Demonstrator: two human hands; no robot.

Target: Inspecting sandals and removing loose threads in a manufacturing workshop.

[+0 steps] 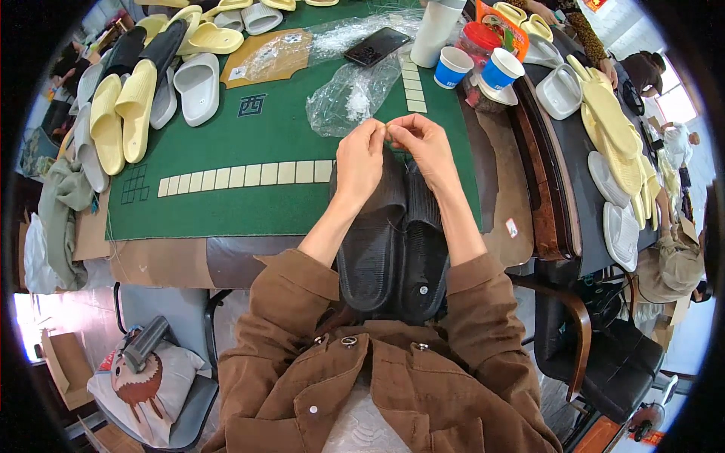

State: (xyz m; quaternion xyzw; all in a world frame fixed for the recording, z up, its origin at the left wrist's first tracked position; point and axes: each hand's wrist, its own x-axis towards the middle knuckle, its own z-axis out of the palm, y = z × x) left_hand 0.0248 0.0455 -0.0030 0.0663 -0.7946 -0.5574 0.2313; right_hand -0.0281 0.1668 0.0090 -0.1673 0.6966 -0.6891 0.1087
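My left hand (360, 162) and my right hand (427, 149) meet at the fingertips above the near edge of the green table mat (226, 211). Thumb and forefinger of each are pinched together; whatever lies between them is too small to make out. Below my wrists, a pair of black ribbed slippers (368, 264) rests side by side, from the mat's edge toward my lap. One slipper bears a small round light-coloured spot near its closer end. Just beyond my fingers lies a clear plastic bag (332, 102) with small white pieces in it.
A phone (377, 47), white bottle (436, 32) and paper cups (453, 66) stand beyond my hands. Yellow slippers (137, 106) and grey slippers (198, 89) pile up at left; more yellow slippers (613, 128) lie on the right table. Chairs (615, 362) flank me.
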